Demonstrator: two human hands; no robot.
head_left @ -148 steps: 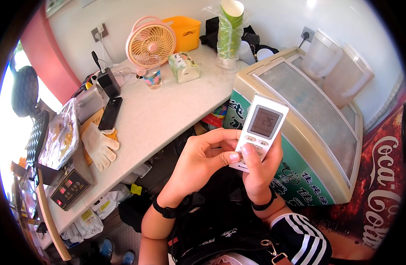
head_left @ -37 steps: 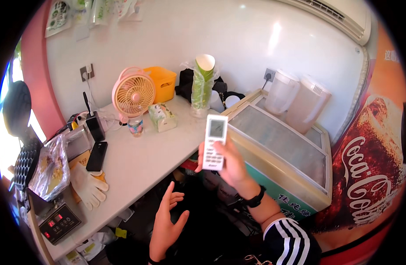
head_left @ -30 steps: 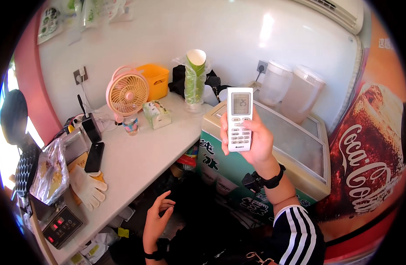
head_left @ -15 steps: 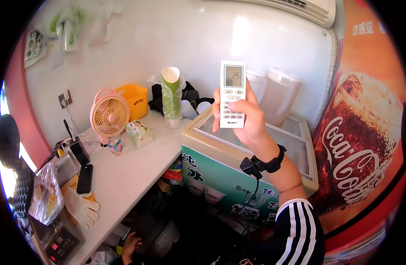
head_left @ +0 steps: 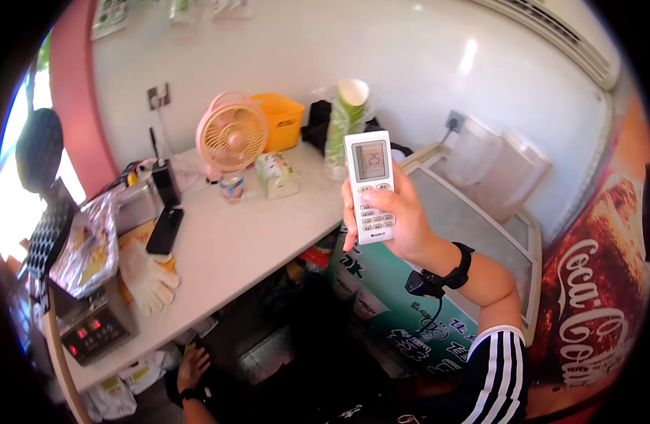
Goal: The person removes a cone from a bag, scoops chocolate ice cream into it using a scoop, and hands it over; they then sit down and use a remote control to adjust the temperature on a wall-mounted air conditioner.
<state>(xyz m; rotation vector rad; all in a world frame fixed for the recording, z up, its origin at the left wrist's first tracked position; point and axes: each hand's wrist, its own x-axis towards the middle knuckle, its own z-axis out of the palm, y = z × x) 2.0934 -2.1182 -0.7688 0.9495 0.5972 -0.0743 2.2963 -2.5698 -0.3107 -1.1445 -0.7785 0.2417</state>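
A white air-conditioner remote control (head_left: pixel 369 166) is held up in my right hand (head_left: pixel 412 222), its grey display and keypad facing me. My thumb lies over the upper rows of keys, while the fingers wrap behind the casing. The remote is tilted a little to the left. Low down, beside the front edge of the white counter (head_left: pixel 233 251), hangs my left hand (head_left: pixel 193 367). Its fingers are spread and I see nothing in them. A black strap with a small black device circles my right wrist.
On the counter stand a pink fan (head_left: pixel 232 134), yellow basket (head_left: pixel 281 121), tissue pack (head_left: pixel 276 175) and sleeved cups (head_left: pixel 345 127). A black phone (head_left: pixel 165 231), white gloves (head_left: pixel 148 279) and a waffle iron (head_left: pixel 51 233) lie left. A glass-topped freezer (head_left: pixel 473 233) carries two plastic containers (head_left: pixel 509 177).
The view has swung, so the counter and freezer sit further right. The remote is lower and slightly more tilted, still in my right hand, with the thumb higher on the keypad. More of my left hand shows.
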